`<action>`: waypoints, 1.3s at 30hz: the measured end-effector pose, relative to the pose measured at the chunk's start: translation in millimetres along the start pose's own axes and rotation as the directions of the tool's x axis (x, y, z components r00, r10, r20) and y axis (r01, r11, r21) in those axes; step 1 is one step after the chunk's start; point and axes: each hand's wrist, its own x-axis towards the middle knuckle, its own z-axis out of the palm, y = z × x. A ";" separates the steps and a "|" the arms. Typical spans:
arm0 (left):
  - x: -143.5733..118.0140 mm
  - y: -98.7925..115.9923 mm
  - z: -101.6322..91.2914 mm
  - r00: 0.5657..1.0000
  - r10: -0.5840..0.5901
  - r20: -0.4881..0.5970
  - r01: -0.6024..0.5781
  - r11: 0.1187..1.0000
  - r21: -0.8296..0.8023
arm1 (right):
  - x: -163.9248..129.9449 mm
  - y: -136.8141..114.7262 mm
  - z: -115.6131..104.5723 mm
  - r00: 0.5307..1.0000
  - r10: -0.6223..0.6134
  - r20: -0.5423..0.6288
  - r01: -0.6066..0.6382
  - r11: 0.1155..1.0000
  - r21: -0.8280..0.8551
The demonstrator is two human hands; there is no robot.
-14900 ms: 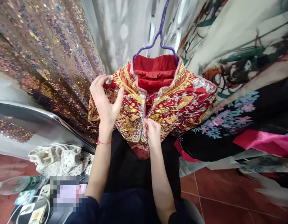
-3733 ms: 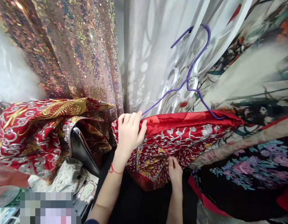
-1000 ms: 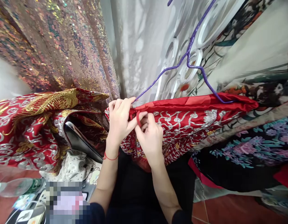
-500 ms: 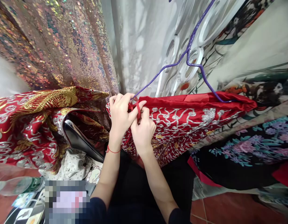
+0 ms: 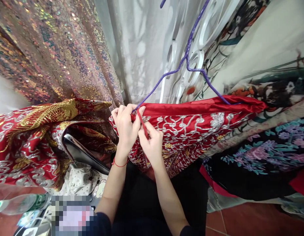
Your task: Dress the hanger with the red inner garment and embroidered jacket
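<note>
Head-worn view, forward and down, close over the hands [image 5: 138, 134].

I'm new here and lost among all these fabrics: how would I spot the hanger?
Start at the pale curtain in the middle. Before it hangs a red embroidered garment; the hanger rises from its top edge. It is thin purple wire, unlike the white plastic ones behind.

Background items: a sequined fabric [image 5: 55, 49] hanging at upper left; a pale sheer curtain [image 5: 139, 42] behind; a second red embroidered garment [image 5: 31, 131] draped at left over a dark chair back [image 5: 80, 154]; a black floral robe [image 5: 260, 154] at right; a plastic bottle [image 5: 16, 204] at lower left; red floor tiles [image 5: 252, 223] below.
</note>
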 end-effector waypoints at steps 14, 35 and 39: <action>-3.6 -3.4 6.9 0.995 0.078 -0.063 -0.073 0.994 0.087 | -102.8 112.6 9.6 0.687 0.605 0.402 -0.289 0.736 -0.612; -8.0 -26.7 -32.4 0.973 -0.221 -0.065 0.209 0.967 -0.147 | 72.1 46.5 -170.9 0.882 -0.445 -0.153 0.157 0.585 -0.796; -2.0 -43.4 -25.6 0.855 -0.493 -0.163 0.362 0.791 -0.494 | 68.4 51.9 -168.8 0.866 -0.467 -0.177 0.169 0.607 -0.777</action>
